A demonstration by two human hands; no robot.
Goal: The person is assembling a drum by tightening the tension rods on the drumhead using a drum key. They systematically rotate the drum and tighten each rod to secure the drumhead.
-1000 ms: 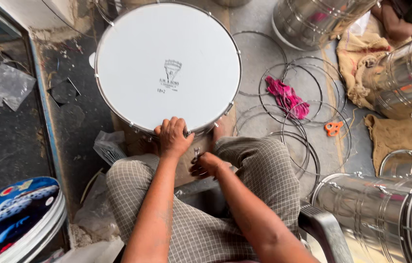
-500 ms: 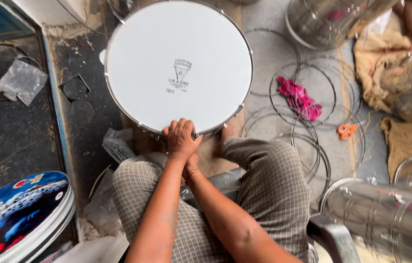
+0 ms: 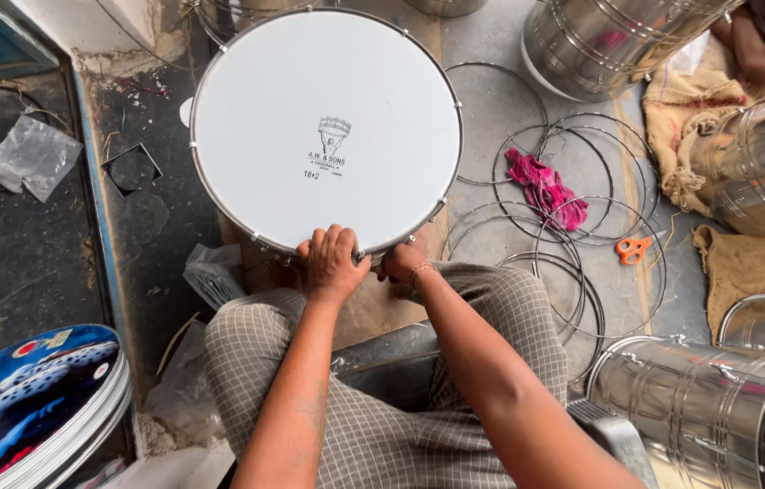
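A round drum [image 3: 325,127] with a white head and a thin metal rim stands on the floor in front of my knees. My left hand [image 3: 332,263] rests on its near rim, fingers curled over the edge. My right hand [image 3: 402,263] sits just to the right of it at the same rim, partly tucked under the drum's edge, with a thin bracelet on the wrist. What the right fingers hold is hidden. I am seated, with checked trousers on both legs.
Several loose metal hoops [image 3: 573,226] lie on the floor at right with a pink rag [image 3: 545,188] and orange scissors [image 3: 632,250]. Shiny steel drum shells [image 3: 699,407] stand right and top right. A stack of printed drum heads [image 3: 29,398] lies bottom left. Burlap cloth [image 3: 745,272] lies right.
My right hand has moved up from my lap to the drum's near rim beside the left hand. The view has shifted, so the drum sits further right in the picture.
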